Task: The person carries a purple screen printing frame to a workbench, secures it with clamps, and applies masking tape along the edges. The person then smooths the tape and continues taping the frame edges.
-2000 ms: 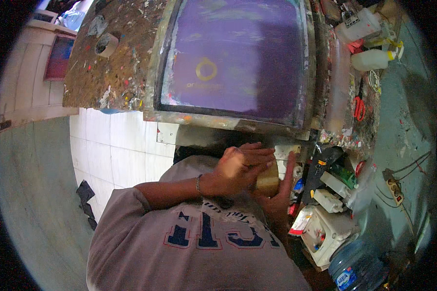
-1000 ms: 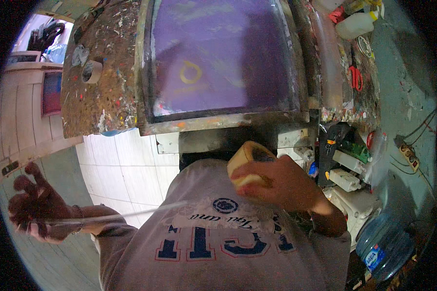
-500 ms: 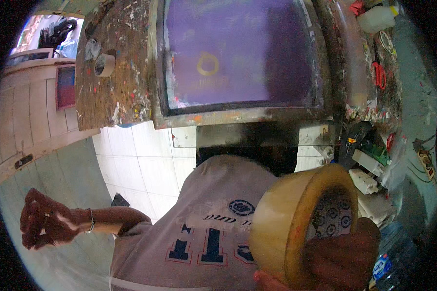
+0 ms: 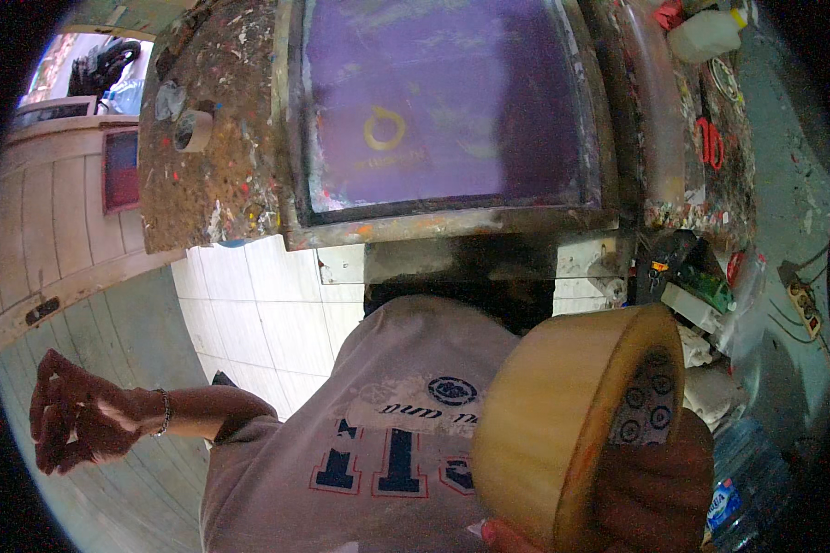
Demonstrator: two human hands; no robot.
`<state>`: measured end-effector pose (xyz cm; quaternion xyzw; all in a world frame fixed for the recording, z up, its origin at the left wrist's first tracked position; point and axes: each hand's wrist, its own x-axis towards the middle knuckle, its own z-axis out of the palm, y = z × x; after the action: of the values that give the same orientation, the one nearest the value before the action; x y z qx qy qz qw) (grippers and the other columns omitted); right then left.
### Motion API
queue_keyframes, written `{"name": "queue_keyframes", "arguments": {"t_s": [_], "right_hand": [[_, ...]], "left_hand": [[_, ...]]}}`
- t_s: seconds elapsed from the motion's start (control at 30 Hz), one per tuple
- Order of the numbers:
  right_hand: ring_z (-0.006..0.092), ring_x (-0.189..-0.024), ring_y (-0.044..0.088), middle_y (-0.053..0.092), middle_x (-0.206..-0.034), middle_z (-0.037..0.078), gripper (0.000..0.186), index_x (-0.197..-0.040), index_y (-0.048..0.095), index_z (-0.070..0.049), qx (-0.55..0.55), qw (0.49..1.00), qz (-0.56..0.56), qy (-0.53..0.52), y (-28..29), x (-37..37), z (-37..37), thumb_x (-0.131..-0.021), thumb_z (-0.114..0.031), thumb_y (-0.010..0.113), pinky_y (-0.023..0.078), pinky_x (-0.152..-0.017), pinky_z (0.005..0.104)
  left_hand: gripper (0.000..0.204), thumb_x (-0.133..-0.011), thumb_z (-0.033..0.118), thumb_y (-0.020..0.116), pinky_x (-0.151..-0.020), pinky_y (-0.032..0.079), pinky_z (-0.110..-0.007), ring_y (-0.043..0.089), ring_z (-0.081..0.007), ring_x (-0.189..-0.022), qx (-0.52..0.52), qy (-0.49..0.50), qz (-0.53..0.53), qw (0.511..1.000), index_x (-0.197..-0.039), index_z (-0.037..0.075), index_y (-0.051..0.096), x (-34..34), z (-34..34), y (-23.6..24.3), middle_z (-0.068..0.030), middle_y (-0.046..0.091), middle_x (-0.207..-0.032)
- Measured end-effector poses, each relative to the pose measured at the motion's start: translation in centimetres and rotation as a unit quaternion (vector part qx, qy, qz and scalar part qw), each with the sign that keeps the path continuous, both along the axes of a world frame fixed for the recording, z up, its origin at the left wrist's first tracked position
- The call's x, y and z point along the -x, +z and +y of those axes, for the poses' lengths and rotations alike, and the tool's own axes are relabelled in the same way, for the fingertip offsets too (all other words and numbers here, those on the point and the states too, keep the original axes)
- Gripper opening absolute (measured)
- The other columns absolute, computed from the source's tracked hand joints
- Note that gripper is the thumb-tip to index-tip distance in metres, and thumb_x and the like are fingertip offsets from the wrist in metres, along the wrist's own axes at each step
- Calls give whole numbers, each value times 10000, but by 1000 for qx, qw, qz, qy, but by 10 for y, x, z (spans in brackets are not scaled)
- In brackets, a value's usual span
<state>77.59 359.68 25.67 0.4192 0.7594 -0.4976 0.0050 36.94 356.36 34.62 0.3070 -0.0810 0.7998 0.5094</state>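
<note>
Using purple screen frame as ref. Gripping tan tape roll, below & R of frame, w/ R hand: digits curled into core, one tip under outer side. Holding L hand out below & L of frame, fingers bent twd thumb; can't tell if pinching tape. Looks like unrolling step, judging by spread arms; prob. calls next for firm roll grip, even tension. Showing, uncopied: block letters + script on grey shirt below frame; yellow ring w/ faint lettering inside frame; round emblems in core; blue label far below-R of frame.
</note>
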Motion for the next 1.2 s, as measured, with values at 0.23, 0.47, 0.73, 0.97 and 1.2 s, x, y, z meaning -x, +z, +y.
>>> {"name": "queue_keyframes", "arguments": {"t_s": [0.23, 0.47, 0.73, 0.97, 1.2], "right_hand": [[185, -782, 688, 719, -871, 105, 235, -997, 708, -54, -95, 982, -159, -20, 4, -27, 7, -902, -234, 593, 531, -744, 324], [258, -818, 658, 698, -870, 146, 212, -973, 714, -52, -312, 871, -45, -377, -32, -136, 78, -904, -227, 617, 495, -717, 381], [385, -891, 669, 692, -978, 211, 300, -1074, 662, -27, -404, 781, -358, -314, -133, -332, 181, -873, -248, 645, 514, -773, 448], [402, -840, 655, 659, -935, 254, 469, -1235, 585, -37, -323, 769, -434, -340, -143, -303, 210, -804, -197, 680, 503, -754, 490], [292, -1009, 649, 642, -1172, 215, 534, -1382, 489, -34, -452, 780, -192, -387, -49, -229, 143, -896, -170, 663, 506, -856, 386]], "left_hand": [[29, -753, 156, 769, -1089, 181, -504, 560, -174, -1001, 84, 102, 17, 991, -758, 141, 745, 12, 7, -6, 25, 731, -903], [113, -855, -9, 669, -953, 408, -423, 457, -172, -769, 89, -126, 22, 988, -884, 55, 580, -13, 65, -38, -37, 490, -846], [232, -845, -51, 668, -693, 418, -264, 474, -123, -715, 43, -154, -126, 979, -875, 53, 463, -22, 89, -48, -41, 456, -816], [210, -773, -81, 713, -767, 466, -283, 500, -129, -761, 38, -98, -50, 993, -847, 68, 584, 3, 62, -33, -40, 492, -846], [170, -839, -11, 680, -779, 423, -309, 466, -172, -802, 59, -22, -36, 997, -758, 57, 547, 27, 41, -20, -49, 472, -858]]}}
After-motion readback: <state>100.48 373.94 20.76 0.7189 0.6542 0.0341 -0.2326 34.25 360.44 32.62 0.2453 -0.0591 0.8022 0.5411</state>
